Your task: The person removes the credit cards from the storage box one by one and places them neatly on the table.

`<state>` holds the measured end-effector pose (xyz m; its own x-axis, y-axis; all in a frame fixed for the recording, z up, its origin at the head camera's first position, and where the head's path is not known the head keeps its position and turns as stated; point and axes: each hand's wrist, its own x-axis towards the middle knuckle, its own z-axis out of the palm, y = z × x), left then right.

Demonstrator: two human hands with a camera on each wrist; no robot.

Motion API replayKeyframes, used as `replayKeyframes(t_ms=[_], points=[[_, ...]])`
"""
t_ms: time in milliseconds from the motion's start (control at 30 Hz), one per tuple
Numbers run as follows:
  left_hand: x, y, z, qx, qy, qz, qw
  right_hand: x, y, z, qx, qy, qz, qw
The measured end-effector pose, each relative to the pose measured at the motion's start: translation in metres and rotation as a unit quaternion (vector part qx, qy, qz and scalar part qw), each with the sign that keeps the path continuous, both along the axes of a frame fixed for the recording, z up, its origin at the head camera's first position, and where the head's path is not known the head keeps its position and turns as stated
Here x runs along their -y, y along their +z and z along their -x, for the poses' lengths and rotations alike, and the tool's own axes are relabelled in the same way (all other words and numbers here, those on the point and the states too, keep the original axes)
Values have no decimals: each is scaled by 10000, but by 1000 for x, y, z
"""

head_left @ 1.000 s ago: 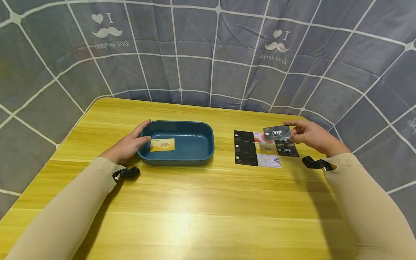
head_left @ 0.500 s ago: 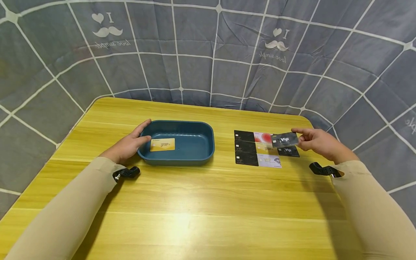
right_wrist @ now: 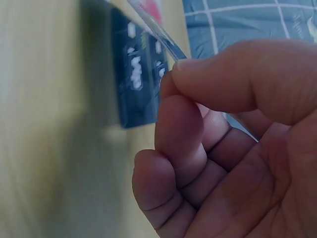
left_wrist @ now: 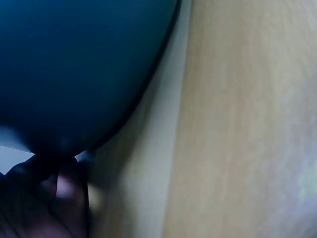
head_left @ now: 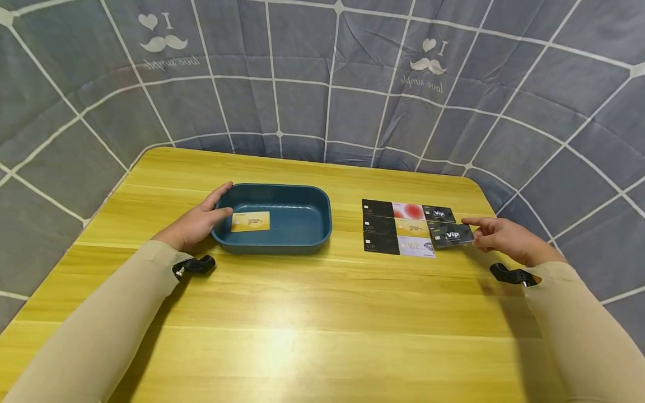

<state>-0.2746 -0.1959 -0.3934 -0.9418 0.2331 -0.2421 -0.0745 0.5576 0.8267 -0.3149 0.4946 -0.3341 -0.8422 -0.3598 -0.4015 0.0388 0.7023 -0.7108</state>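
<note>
My right hand [head_left: 511,240] pinches a dark VIP card [head_left: 452,235] by its right end, tilted and close over the right side of a block of cards. In the right wrist view that card [right_wrist: 166,42] shows nearly edge-on between thumb and fingertips. My left hand [head_left: 194,224] holds the left end of a teal plastic tray [head_left: 274,248], thumb over the rim. Inside the tray lies one gold card [head_left: 250,221]. The left wrist view shows the left hand [left_wrist: 47,198] in shadow under the tray's curved wall [left_wrist: 74,74].
Left of the held card are black VIP cards [head_left: 380,243], a red-patterned card [head_left: 409,211], a gold card [head_left: 412,228] and a pale VIP card [head_left: 416,247]. Another dark card [head_left: 437,214] lies behind it. A grey checked curtain [head_left: 302,112] surrounds the wooden table [head_left: 282,313].
My right hand has moved right and toward me with the dark card, from over the red-patterned card to the block's right side. My left hand stays on the tray.
</note>
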Motion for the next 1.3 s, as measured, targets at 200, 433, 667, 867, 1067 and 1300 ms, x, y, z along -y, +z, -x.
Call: replayKeyframes(t_ms=[200,433,667,867,1067,1300], points=[[1,2,1,-46,3,10,10000,-10,-10,-3,218,-64,149,9996],[0,2,1,-5,5,-38,10000,-16,-18,-8,376,-106,243,9989],[0,1,1,61,31,-42,10000,-16,-21,-10,357,17,222,9991],[-1,0,1,80,53,-112,9999,-16,-22,-9,521,-42,198,9984],[-1,-1,1,88,59,-51,9999,-17,-26,-10,562,-179,297,9978],[-2,0,1,109,67,-35,9999,-17,-29,-11,603,-314,406,9969]])
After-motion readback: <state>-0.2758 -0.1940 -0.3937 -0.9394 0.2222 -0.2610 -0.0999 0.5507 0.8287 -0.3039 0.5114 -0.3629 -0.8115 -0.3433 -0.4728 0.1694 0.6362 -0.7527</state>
